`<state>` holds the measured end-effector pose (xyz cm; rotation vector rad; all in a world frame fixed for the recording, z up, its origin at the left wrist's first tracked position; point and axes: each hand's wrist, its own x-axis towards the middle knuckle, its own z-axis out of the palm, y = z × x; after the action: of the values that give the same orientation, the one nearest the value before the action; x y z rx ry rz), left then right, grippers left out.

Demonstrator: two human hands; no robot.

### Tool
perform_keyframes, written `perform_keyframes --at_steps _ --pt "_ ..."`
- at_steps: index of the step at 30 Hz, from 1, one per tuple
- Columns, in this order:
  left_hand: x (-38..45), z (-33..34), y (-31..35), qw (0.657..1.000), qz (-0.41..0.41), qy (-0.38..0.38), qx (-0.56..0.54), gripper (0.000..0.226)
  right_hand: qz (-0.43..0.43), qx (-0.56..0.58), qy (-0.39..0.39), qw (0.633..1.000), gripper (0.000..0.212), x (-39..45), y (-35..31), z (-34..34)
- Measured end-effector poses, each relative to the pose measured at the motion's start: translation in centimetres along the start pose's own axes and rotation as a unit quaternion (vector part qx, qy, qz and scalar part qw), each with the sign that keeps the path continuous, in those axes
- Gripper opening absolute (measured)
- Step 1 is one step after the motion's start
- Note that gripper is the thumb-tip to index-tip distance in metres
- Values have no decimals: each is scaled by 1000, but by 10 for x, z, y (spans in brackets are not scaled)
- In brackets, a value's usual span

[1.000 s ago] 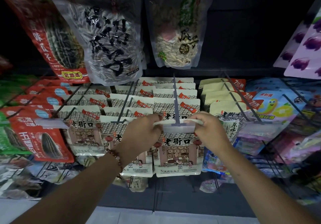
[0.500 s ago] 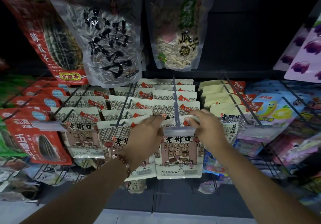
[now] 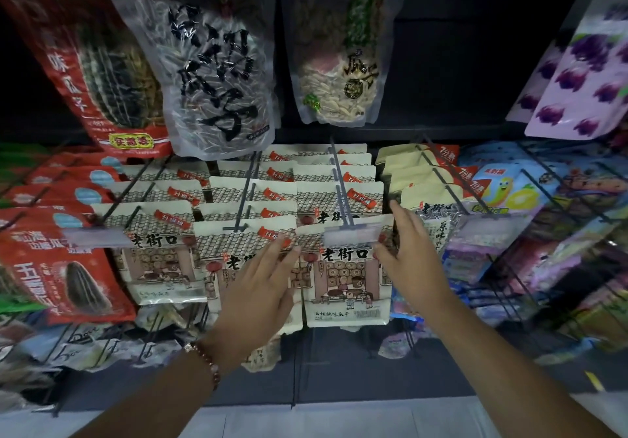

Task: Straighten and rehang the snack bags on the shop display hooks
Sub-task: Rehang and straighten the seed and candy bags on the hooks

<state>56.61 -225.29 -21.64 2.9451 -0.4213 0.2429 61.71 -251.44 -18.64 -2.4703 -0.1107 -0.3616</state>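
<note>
1. Looking like the front bag [image 3: 346,281] is hung on its hook [image 3: 341,193], under the price tag [image 3: 351,235].
2. Left hand [image 3: 261,288] and right hand [image 3: 407,250] flank it, fingers spread, holding nothing.
3. Next, probably square up the neighbouring bags.
4. Bag reads 老街口; the red flag is too blurry.

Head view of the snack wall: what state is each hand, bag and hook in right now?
Left hand: open, fingers straight, holding nothing.
Right hand: open, fingers spread, holding nothing.
Front cream bag: hanging upright on its hook, released.
Middle hook: loaded with a row of cream bags, price tag at its tip.
Neighbouring cream bag: hanging, partly covered by the left hand.
Red seed bag: hanging, tilted.
</note>
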Motion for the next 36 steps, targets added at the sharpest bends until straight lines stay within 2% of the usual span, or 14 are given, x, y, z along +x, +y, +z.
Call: perform_keyframes --at_steps 3,6,10,15,18,22,29,36 --pt "-5 -1 -11 1000 19 -12 -8 68 28 -71 -25 997 84 -22 0 1" --pt "-12 4 -19 999 33 -30 5 68 60 -125 -58 989 80 -48 -1 3" --pt "-25 4 -25 998 33 -42 -35 72 78 -139 -81 984 74 -78 -14 0" --pt "-28 -12 -27 993 11 -62 -96 75 106 -75 -100 987 78 -100 -40 -16" --pt "-31 -28 -21 987 7 -89 -135 78 121 -18 -84 989 73 -111 -56 -31" --pt "-30 -53 -9 982 23 -126 -135 77 133 16 -73 988 75 -127 -65 -53" --pt "-19 -74 57 975 67 -176 -115 74 142 18 -82 986 67 -145 -19 -105" --pt "4 -54 178 974 65 -170 -132 76 140 49 -99 984 64 -161 75 -177"
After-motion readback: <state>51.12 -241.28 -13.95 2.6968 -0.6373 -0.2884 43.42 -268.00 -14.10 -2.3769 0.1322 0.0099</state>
